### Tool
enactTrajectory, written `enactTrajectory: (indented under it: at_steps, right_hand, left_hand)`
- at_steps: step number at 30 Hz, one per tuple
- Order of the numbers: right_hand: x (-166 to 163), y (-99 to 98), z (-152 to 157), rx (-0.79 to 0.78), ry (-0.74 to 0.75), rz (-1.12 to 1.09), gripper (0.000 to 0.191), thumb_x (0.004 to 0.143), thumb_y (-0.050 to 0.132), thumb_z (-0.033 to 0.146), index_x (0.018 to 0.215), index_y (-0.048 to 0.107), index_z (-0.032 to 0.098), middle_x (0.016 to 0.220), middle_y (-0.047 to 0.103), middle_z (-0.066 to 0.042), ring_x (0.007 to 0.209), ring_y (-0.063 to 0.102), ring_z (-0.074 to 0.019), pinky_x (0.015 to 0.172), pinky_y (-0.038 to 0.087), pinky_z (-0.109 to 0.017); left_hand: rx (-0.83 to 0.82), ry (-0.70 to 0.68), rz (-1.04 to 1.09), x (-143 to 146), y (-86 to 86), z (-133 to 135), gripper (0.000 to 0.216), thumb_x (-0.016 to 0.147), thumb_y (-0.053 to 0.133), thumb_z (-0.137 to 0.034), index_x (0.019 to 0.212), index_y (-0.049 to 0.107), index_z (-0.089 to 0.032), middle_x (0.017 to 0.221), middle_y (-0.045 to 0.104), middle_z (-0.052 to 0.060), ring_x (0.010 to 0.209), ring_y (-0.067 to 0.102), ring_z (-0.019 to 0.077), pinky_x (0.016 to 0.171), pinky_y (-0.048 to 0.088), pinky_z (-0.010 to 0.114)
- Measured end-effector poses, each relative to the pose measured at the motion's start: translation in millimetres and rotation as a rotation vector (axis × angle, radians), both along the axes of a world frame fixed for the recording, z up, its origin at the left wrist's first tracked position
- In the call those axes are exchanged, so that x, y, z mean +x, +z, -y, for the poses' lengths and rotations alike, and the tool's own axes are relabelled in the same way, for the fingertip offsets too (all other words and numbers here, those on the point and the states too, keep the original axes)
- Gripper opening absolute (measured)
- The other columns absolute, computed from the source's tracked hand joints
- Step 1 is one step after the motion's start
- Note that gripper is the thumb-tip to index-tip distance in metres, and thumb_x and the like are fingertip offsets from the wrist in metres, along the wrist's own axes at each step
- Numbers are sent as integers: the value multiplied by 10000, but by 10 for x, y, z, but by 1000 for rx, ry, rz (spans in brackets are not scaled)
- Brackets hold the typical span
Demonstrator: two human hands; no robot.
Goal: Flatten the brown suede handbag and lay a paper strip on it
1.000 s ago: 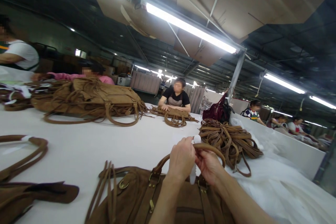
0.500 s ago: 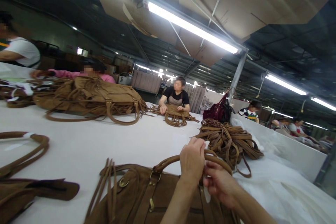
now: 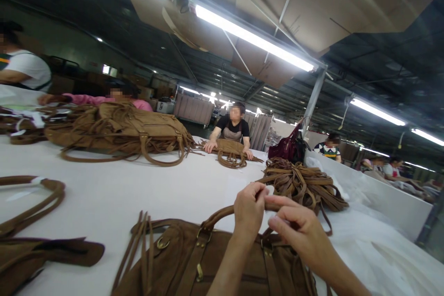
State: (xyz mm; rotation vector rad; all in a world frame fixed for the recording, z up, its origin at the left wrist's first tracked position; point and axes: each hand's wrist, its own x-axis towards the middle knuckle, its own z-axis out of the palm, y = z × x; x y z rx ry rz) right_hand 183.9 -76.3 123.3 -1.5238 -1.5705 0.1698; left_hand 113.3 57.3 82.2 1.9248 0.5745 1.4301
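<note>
A brown bag [image 3: 229, 252] with brass-coloured rings and hanging fringe strips lies in front of me. My left hand [image 3: 248, 208] is closed at the top of its raised handle [image 3: 222, 213]. A small white strip [image 3: 269, 189] shows at those fingertips, wrapped partly around the handle. Just to the right, my right hand [image 3: 301, 229] has its thumb and index finger apart. The index finger reaches along the handle beside the strip. The fingers of my left hand hide part of the strip.
Brown straps [image 3: 301, 182] are heaped at the back right, beside clear plastic sheeting [image 3: 374, 249]. Stacked brown bags [image 3: 138, 125] lie at the far left, and another bag [image 3: 45, 254] at the near left. Across the white table [image 3: 194, 185], a person [image 3: 236, 122] handles a small bag [image 3: 227, 148].
My right hand has moved up from below the handle, and its fingers have spread. My left hand has shifted slightly left. The person opposite has moved both hands apart to the bag's sides.
</note>
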Motion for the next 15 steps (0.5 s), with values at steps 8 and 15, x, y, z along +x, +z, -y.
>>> enactTrajectory:
  at_steps: [8, 15]
  right_hand:
    - [92, -235, -255, 60, 151, -903, 339, 757, 710, 476, 874, 684, 159, 911, 716, -83, 862, 677, -199, 747, 559, -303]
    - [151, -226, -353, -8, -64, -918, 515, 601, 833, 452, 970, 626, 158, 765, 702, -44, 653, 684, -162, 558, 569, -242]
  left_hand:
    - [-139, -158, 142, -13, 13, -61, 221, 847, 473, -326, 746, 625, -201, 646, 594, -35, 622, 536, 137, 580, 407, 234]
    - [-168, -169, 188, -7, -6, -81, 157, 828, 490, -272, 753, 608, -200, 644, 591, -37, 608, 538, 129, 566, 391, 229]
